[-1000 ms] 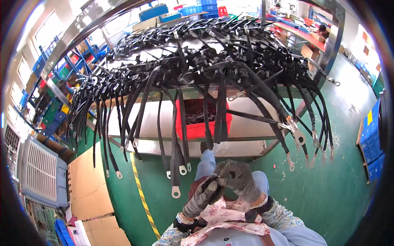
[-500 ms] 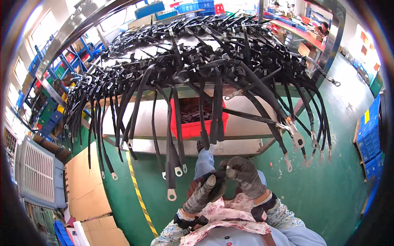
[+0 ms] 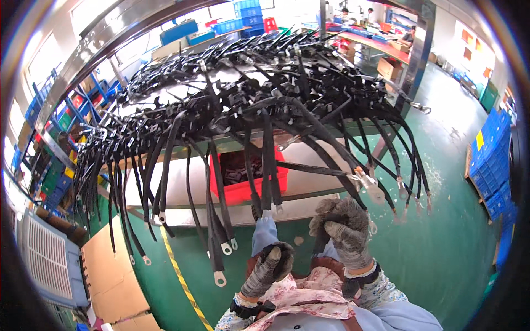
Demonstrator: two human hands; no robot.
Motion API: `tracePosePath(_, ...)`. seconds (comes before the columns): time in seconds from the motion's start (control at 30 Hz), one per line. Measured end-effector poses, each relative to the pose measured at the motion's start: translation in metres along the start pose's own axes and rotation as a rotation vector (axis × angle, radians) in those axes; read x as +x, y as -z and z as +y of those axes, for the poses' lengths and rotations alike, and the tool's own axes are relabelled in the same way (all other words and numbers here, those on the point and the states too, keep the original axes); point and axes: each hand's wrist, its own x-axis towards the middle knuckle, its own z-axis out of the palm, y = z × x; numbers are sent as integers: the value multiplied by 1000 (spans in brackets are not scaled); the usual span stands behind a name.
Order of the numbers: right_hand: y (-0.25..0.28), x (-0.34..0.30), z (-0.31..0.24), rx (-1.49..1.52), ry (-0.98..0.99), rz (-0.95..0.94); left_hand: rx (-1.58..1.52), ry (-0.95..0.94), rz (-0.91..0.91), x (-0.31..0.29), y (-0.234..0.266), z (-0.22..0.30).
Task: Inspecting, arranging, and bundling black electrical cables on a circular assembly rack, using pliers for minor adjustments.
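Grey-gloved, the left hand [image 3: 269, 268] and right hand [image 3: 345, 230] curled apart near black cables [image 3: 268, 149], any grip impossible to tell.

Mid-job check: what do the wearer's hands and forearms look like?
The left hand and right hand wear mottled grey gloves with darker patches. The sleeves are pale with a small multicoloured pattern; a dark band shows at each wrist.

Green floor [image 3: 430, 254] (shiny at right)
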Motion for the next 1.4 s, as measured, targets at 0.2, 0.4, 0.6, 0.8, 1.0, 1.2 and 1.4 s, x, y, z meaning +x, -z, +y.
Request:
tracePosePath(0.2,-4,-3,-36,-569,461,222,-134,-29,-302,26,-9,4)
tracePosePath(0.4,17,30,-47,-1284,461,228,-39,30,-298,60,2,-2)
tracePosePath(0.6,9,-11,17,-1343,201,37,-119,66,-287,78,-15,5)
tracePosePath(0.8,7,8,-43,-1360,580,346,86,31,-233,37,1,1)
tracePosePath(1.0,32,19,-61,-1559,531,166,312,103,272,-89,74,11)
tracePosePath(1.2,22,18,-50,-1416,359,234,347,115,1126,-282,222,48)
tracePosePath(1.4,47,23,-44,-1430,575,369,-150,-172,838,-342,307,8)
